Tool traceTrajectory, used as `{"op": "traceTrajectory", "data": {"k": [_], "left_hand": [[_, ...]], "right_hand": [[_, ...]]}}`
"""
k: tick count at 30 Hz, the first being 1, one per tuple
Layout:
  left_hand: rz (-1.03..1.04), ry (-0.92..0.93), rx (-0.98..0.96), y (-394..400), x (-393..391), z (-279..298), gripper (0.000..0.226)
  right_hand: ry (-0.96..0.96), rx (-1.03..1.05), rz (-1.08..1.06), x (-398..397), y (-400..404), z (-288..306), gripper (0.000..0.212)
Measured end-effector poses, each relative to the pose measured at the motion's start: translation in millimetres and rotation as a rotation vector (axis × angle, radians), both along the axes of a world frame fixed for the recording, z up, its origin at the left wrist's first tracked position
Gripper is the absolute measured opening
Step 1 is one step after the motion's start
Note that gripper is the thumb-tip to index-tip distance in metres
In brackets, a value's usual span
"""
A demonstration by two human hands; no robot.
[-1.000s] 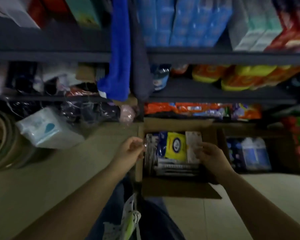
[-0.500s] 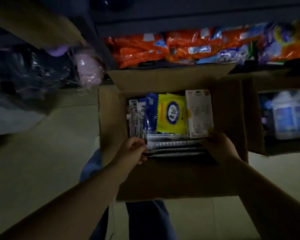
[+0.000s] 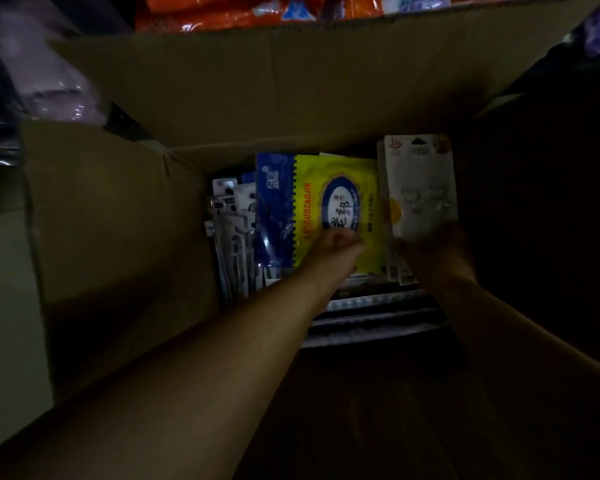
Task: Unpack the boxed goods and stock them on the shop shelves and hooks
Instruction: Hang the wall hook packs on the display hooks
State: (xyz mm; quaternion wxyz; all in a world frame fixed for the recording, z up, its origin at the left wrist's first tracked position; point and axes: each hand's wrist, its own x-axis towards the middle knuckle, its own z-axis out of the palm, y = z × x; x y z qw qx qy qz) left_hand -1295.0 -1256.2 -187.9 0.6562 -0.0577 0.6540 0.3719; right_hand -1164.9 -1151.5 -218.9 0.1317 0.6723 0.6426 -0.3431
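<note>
An open cardboard box fills the view, packed with goods. A yellow and blue packet lies on top in the middle. My left hand is over its lower part with the fingers curled; blur hides whether they hold it. My right hand grips the lower end of a white blister card at the right of the box and holds it slightly raised. Grey carded items stand on edge at the left. Flat silvery packs lie along the near side.
The box's far flap stands up towards the shelf. Orange packets lie on the low shelf behind it. A pale wrapped bundle sits at the upper left. Floor shows left of the box. The right side is dark.
The view has closed in on the box. My left hand moved from the box's left edge onto the yellow packet. My right hand took hold of the white blister card.
</note>
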Motion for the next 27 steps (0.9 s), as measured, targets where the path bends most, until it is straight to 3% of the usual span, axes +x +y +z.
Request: {"op": "traceTrajectory", "data": {"k": [2, 4, 10, 14, 18, 23, 27], "left_hand": [[-0.042, -0.004, 0.02, 15, 6, -12, 0.005], [-0.085, -0.019, 0.04, 28, 14, -19, 0.032], [-0.118, -0.079, 0.025, 58, 29, -23, 0.058], [-0.102, -0.017, -0.023, 57, 22, -24, 0.042], [-0.073, 0.121, 0.004, 22, -3, -17, 0.01], [-0.068, 0.081, -0.017, -25, -38, 23, 0.01], [0.111, 0.027, -0.047, -56, -60, 74, 0.015]], "right_hand": [[-0.052, 0.023, -0.036, 7, -1, -12, 0.107], [-0.033, 0.024, -0.049, 14, 0, -17, 0.112], [0.08, -0.071, -0.078, 24, -1, -14, 0.099], [0.239, -0.081, -0.179, 24, -9, 5, 0.082], [0.314, -0.073, -0.186, 15, -20, 31, 0.071], [0.447, -0.282, -0.311, -34, -49, 72, 0.023], [0.579, -0.424, -0.461, -65, -71, 124, 0.015]]}}
